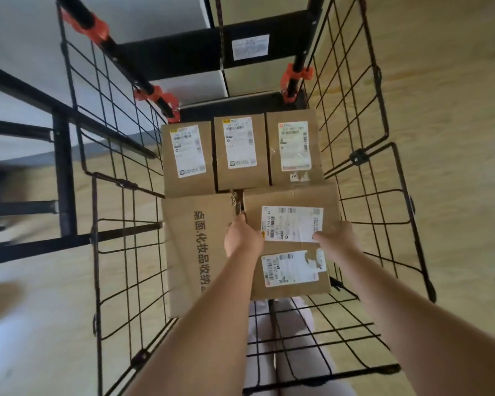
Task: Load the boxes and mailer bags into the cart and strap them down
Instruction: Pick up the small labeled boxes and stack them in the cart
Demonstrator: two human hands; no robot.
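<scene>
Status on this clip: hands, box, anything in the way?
Left hand and right hand grip the two-label box by its sides. Box inside the cart, long box to its left, three small boxes beyond. Nothing blocking it.

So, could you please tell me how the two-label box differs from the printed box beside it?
The two-label box carries two white shipping labels; the printed box shows black characters and no visible label. The left hand and right hand grip the two-label box; the printed box lies ungripped. Both are brown cardboard, side by side in the wire cart.
</scene>
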